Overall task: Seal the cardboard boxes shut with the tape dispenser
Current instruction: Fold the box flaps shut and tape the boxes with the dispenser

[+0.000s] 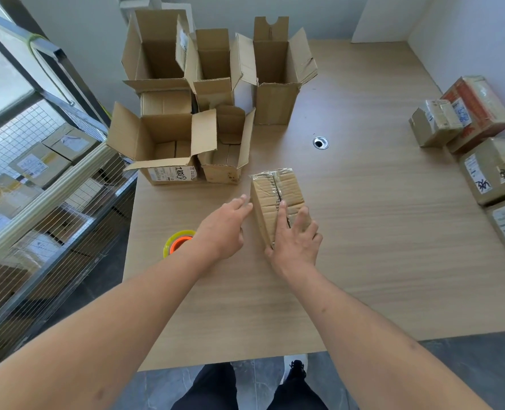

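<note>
A small closed cardboard box [276, 190] lies on the wooden table [363, 232] in front of me, with shiny tape across its far end. My right hand [294, 238] lies flat on the box's near end, fingers straight over the top flaps. Beside the box's left side hovers my left hand [224, 226], fingers extended, its tips close to the box; contact is unclear. A tape roll [178, 241], clear with an orange core, sits on the table to the left, partly hidden behind my left wrist.
Several open cardboard boxes [168, 143] stand clustered at the table's far left. Taped, labelled parcels [493, 170] line the right edge. A cable hole [320, 142] sits mid-table. A wire cage trolley [38, 187] holding parcels stands left of the table.
</note>
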Demonstrator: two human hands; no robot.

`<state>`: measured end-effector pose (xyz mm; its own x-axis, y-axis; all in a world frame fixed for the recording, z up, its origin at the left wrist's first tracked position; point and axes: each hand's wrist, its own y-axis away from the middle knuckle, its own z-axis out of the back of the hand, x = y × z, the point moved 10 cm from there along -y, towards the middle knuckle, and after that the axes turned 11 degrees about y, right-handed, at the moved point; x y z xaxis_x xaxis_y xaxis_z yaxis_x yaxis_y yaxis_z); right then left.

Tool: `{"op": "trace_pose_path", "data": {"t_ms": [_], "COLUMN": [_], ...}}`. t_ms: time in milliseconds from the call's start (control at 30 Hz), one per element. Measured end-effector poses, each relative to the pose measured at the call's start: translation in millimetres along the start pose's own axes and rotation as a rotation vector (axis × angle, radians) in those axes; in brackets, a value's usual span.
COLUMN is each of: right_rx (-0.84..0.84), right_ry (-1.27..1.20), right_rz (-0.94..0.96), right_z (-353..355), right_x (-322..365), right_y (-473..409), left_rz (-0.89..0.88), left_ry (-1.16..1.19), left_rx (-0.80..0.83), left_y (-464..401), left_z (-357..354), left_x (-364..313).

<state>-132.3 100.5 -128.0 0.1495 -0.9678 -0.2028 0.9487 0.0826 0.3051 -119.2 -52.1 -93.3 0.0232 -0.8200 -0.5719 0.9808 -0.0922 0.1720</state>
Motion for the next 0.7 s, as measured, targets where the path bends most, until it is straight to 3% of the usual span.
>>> {"op": "trace_pose_path", "data": {"t_ms": [200, 467, 700], "right_rx": [0.065, -0.057, -0.093], "right_ry": [-0.259, -0.228, -0.289], "right_rz": [-0.114, -0.169, -0.256], "right_z": [14.1, 43.9, 89.1], "right_x": [-13.6, -24.6, -75.2], "right_y": [-13.0, 5.2, 29.0], "left_rz": [0.002, -0.032, -0.133], "left_ry": [-0.156, -0.209, -0.215], "left_rx": [0.035, 0.082, 0.089], "left_y": [0.5, -3.9, -5.4], "left_z": [-1.4, 26.6, 55.6], "left_x": [6.2, -0.7, -60.0]}}
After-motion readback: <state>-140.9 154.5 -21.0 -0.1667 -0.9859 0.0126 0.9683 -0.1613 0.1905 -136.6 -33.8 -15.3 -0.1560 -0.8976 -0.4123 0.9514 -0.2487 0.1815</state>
